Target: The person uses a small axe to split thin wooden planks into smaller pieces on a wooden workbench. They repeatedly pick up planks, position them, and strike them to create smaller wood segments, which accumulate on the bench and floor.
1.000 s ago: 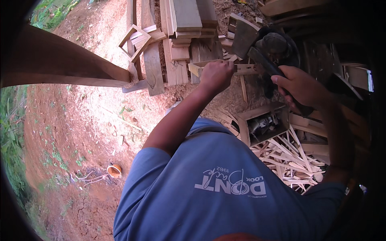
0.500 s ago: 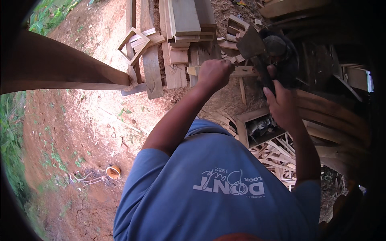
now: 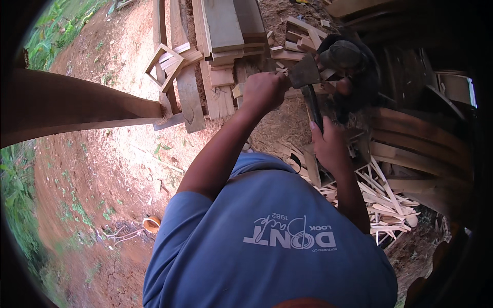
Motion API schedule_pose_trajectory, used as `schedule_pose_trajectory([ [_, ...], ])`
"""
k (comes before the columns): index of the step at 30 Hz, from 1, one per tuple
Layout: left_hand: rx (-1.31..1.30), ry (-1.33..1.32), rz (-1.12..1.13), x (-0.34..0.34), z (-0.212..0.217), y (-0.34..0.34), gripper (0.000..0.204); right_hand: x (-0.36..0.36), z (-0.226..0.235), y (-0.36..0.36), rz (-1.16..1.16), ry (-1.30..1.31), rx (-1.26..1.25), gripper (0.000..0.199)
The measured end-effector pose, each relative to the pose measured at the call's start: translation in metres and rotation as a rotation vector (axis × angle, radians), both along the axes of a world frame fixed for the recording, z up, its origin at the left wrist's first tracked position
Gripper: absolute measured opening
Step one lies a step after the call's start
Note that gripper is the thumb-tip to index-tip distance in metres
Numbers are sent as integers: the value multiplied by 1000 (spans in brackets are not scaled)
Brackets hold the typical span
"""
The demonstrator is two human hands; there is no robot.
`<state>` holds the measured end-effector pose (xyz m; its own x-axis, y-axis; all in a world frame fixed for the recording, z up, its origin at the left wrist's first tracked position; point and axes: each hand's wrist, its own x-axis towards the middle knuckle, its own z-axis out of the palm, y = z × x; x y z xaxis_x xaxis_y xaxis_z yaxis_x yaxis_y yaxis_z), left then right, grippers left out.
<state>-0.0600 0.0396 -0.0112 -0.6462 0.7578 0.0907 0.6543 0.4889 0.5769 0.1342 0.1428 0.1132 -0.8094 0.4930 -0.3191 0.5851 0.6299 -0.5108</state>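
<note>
My right hand [image 3: 330, 146] is wrapped round the dark handle of a hatchet [image 3: 305, 72]. The hatchet's broad, flat metal head points away from me, just right of my left hand [image 3: 265, 92]. That left hand is a closed fist over the wooden work surface; whatever its fingers grip is hidden. Near it, a pale piece of wood [image 3: 238, 91] sticks out to the left. Whether the hatchet head touches the left hand's thing or the wood, I cannot tell.
Stacked boards [image 3: 224, 33] lie beyond my left hand, with a small wooden frame [image 3: 165, 66] on the planks to their left. A person in a cap [image 3: 345, 56] crouches close to the hatchet. A thick beam [image 3: 82, 105] juts in from the left. Wood strips [image 3: 387, 205] are heaped at right.
My right hand has brought the hatchet left, so its head is now close beside my left fist. The left hand stays closed, and the whole view has shifted slightly.
</note>
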Motion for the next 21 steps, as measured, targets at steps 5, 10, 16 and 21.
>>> schedule_pose_trajectory([
  [5,14,46,15,3,-4,0,20,-11,31,-14,-82,96,-45,30],
  [10,91,66,13,2,-5,0,18,-7,25,-8,24,67,69,30],
  [16,-17,58,-4,7,-5,0,20,-6,42,-9,-55,-34,-5,30],
  [21,4,52,4,4,-6,0,18,-20,53,-24,-82,50,32,31],
])
